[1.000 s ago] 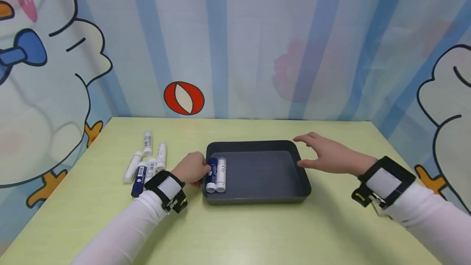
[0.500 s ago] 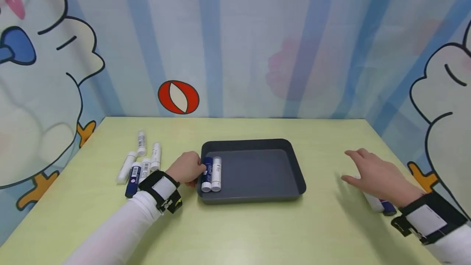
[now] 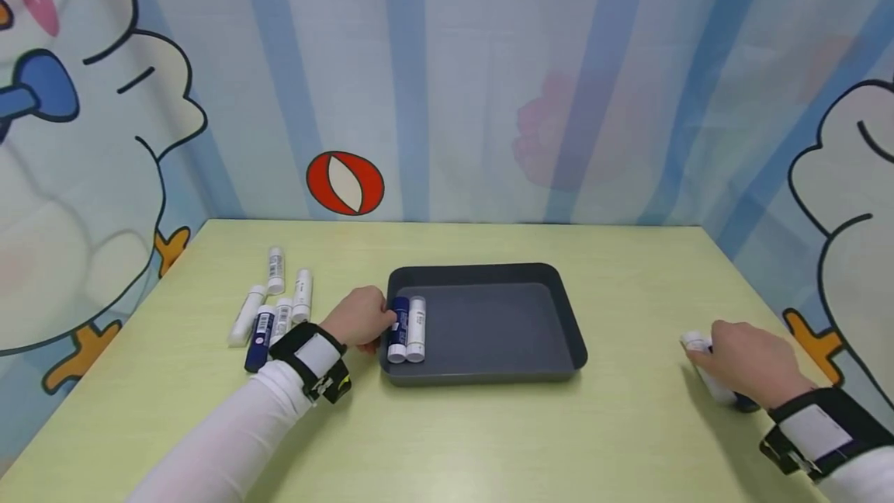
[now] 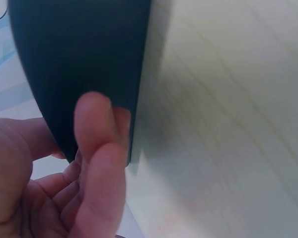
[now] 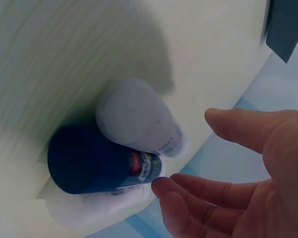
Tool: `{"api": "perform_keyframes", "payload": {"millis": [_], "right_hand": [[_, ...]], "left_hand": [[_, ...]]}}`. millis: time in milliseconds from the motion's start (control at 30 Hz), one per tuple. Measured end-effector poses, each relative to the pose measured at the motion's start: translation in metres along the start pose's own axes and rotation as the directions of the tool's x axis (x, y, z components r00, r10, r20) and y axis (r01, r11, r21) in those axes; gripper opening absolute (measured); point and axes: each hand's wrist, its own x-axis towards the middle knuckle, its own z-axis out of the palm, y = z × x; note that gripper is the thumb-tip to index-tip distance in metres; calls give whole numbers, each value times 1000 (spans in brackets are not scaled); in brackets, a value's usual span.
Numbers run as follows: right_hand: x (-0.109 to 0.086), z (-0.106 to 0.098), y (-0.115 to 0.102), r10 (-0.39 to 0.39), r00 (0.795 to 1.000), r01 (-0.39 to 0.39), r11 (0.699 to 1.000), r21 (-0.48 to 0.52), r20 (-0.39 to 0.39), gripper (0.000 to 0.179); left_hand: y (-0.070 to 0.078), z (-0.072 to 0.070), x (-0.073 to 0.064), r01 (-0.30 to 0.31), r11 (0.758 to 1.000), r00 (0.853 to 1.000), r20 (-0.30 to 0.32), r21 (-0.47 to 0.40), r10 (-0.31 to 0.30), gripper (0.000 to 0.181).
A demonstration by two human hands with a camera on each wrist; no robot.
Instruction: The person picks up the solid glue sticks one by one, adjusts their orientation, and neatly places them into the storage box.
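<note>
A dark grey tray [image 3: 496, 324] lies on the table with a navy glue stick [image 3: 399, 332] and a white glue stick [image 3: 416, 330] side by side along its left end. My left hand [image 3: 359, 317] grips the tray's left side; the left wrist view shows its fingers against the dark outer wall. My right hand [image 3: 753, 359] is over at the right, just above some glue sticks. In the right wrist view its thumb and fingers are spread close to a white glue stick [image 5: 134, 116], a navy glue stick [image 5: 99, 158] and another white glue stick [image 5: 94, 201] beneath.
On the left of the table lie several white glue sticks [image 3: 302, 297] and a navy glue stick [image 3: 261, 338] in a loose group. A striped cartoon curtain [image 3: 468, 84] stands behind the pale yellow table [image 3: 489, 441].
My right hand has left the tray's right end and moved right and down to the glue sticks there. My left hand has stayed at the tray's left side.
</note>
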Motion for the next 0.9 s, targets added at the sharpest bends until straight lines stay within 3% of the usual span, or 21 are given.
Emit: {"api": "perform_keyframes", "payload": {"millis": [200, 900], "right_hand": [[5, 5, 0, 48, 998, -49, 999, 22, 44, 35], [17, 16, -12, -9, 1000, 9, 999, 52, 12, 27]], "left_hand": [[1, -2, -2, -9, 1000, 1000, -7, -7, 9, 30], [0, 0, -2, 7, 1000, 1000, -1, -1, -7, 30]]}}
